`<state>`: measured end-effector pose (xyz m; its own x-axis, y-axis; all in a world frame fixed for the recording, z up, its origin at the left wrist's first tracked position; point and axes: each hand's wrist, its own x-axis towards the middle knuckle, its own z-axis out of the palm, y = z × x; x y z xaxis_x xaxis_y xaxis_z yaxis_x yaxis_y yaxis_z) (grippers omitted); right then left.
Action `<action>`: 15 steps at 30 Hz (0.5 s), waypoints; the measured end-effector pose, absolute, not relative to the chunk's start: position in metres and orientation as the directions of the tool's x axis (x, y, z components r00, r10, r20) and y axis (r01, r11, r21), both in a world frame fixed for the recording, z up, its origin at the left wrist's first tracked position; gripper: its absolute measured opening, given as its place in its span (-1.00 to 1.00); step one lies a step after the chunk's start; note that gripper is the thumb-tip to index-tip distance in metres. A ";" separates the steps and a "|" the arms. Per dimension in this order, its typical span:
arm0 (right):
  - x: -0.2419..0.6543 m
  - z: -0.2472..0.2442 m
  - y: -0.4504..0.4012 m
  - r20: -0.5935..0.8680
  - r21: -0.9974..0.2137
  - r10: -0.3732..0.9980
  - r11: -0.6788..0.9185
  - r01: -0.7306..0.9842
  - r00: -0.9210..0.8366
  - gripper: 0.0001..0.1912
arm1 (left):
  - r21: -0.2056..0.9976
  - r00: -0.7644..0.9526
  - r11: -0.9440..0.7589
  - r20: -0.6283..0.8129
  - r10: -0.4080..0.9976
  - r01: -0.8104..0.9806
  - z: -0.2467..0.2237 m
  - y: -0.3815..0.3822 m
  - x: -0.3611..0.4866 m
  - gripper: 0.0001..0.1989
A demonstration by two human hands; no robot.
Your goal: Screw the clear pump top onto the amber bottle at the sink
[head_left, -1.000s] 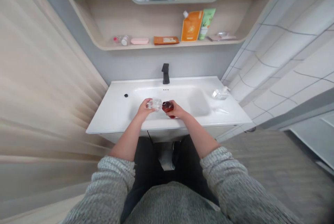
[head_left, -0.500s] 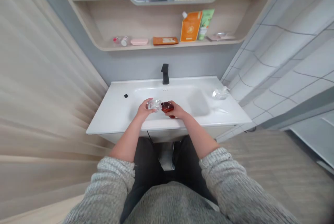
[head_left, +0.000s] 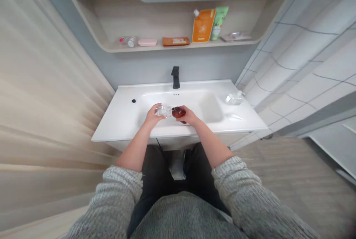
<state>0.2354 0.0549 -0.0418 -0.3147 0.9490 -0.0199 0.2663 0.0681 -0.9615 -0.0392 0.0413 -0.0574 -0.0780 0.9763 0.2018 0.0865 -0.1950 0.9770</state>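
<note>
Over the white sink basin (head_left: 211, 107), my left hand (head_left: 152, 115) has its fingers wrapped round a clear bottle (head_left: 164, 111). The clear bottle lies sideways, its narrow end pointing right. My right hand (head_left: 189, 115) grips a dark brown bottle (head_left: 178, 112), tilted with its mouth to the left. The two bottle mouths are close together; whether they touch is too small to tell. Behind the hands stands a black faucet (head_left: 175, 77).
A clear pump bottle (head_left: 235, 98) lies on the counter's right side, with a small clear item (head_left: 235, 116) in front. A black round plug (head_left: 134, 101) is at the left. Above, a shelf (head_left: 150, 48) holds an orange pouch (head_left: 203, 25) and a green tube (head_left: 219, 23).
The brown bottle has tipped slightly further, with its lower end less visible. Both hands remain almost in place, and the camera view has shifted slightly.
</note>
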 end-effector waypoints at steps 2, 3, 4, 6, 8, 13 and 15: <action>0.235 -0.041 0.055 -0.016 -0.956 0.950 0.077 0.284 -0.312 -0.24 | 0.977 -0.076 -0.191 0.198 0.977 0.091 -0.058 0.041 -0.039 -0.15; 0.235 -0.040 0.054 -0.011 -0.953 0.951 0.084 0.291 -0.308 -0.24 | 0.977 -0.071 -0.189 0.196 0.978 0.095 -0.058 0.041 -0.039 -0.16; 0.235 -0.039 0.054 -0.005 -0.950 0.953 0.090 0.298 -0.303 -0.24 | 0.978 -0.065 -0.186 0.193 0.979 0.098 -0.058 0.041 -0.039 -0.16; 0.235 -0.038 0.054 0.001 -0.946 0.956 0.096 0.309 -0.295 -0.25 | 0.978 -0.063 -0.183 0.190 0.980 0.103 -0.058 0.041 -0.039 -0.16; 0.236 -0.038 0.054 0.001 -0.943 0.957 0.097 0.318 -0.291 -0.26 | 0.976 -0.071 -0.191 0.199 0.977 0.107 -0.057 0.041 -0.039 -0.15; 0.236 -0.044 0.057 0.012 -0.939 0.957 0.111 0.326 -0.291 -0.26 | 0.962 -0.084 -0.237 0.250 0.965 0.134 -0.057 0.042 -0.039 -0.16; 0.237 -0.047 0.060 0.018 -0.933 0.957 0.120 0.340 -0.290 -0.25 | 0.962 -0.076 -0.243 0.254 0.964 0.127 -0.057 0.041 -0.040 -0.16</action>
